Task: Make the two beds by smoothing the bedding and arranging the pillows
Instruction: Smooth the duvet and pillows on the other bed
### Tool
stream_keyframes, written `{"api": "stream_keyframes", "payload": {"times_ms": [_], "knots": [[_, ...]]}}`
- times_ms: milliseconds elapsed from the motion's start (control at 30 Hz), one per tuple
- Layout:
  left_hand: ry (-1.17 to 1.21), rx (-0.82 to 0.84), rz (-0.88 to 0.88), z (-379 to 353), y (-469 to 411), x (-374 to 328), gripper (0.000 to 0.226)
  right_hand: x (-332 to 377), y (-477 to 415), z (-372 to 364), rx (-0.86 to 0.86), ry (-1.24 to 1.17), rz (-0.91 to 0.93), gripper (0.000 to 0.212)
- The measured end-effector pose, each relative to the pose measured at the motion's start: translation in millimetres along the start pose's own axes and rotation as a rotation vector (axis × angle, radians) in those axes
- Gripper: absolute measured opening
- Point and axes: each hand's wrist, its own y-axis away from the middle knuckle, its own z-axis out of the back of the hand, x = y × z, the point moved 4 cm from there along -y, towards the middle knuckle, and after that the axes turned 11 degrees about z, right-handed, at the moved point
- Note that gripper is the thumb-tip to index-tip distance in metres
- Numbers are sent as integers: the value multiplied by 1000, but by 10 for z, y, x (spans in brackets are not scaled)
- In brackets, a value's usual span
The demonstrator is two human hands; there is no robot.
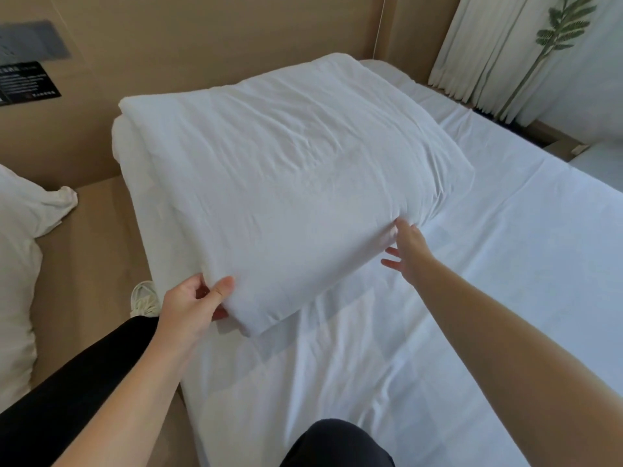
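Your left hand (194,306) pinches the folded white duvet (286,170) at seven o'clock, your straight-fingered right hand (409,247) bracing five o'clock, likely to square it.

1. The folded duvet (286,170) is white cloth, matt and finely creased.
2. The sheet (472,298) is white cloth, matt and smoother, with faint fold lines.
3. The pillow (17,247) is off-white, crumpled cloth.
4. The curtain (472,45) is pale, pleated cloth.
5. The wall panel (168,38) looks tan, matt and smooth.
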Motion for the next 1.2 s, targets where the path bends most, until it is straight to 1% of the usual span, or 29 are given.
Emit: {"api": "stream_keyframes", "payload": {"times_ms": [67, 133, 300, 400, 467, 533, 633, 700, 767, 900, 1000, 1067, 1200], "knots": [[3, 50, 7, -14, -35, -65, 11, 33, -91, -52, -10, -61, -30, 74], [25, 63, -21, -17, -99, -185, 15, 62, -206, -82, -30, -94, -32, 86], [132, -9, -53, -30, -359, -547, 17, 261, -584, 55, -147, -59, 10, 106], [146, -8, -51, -44, -451, -542, 12, 467, -894, 276, -250, -36, 51, 107], [175, 20, -28, -51, -466, -505, 12, 611, -1054, 429, -310, 15, 106, 103], [187, 55, -2, -52, -509, -517, 14, 756, -1173, 582, -362, 113, 186, 93], [192, 74, 8, -44, -577, -586, 21, 919, -1258, 752, -393, 310, 304, 64], [211, 36, -3, -36, -601, -605, 22, 1009, -1291, 807, -393, 412, 381, 40], [202, -1, -23, -34, -601, -600, 19, 1077, -1326, 858, -399, 470, 399, 24], [170, -2, -25, -31, -585, -583, 15, 1145, -1283, 883, -469, 494, 390, 22], [171, 19, 0, 0, -603, -554, 19, 1128, -1235, 783, -422, 450, 352, 27], [168, 19, 9, 16, -608, -525, 23, 1156, -1206, 767, -379, 460, 349, 24], [153, -4, 37, 28, -568, -456, 26, 1221, -1156, 887, -459, 483, 347, 18]]}}
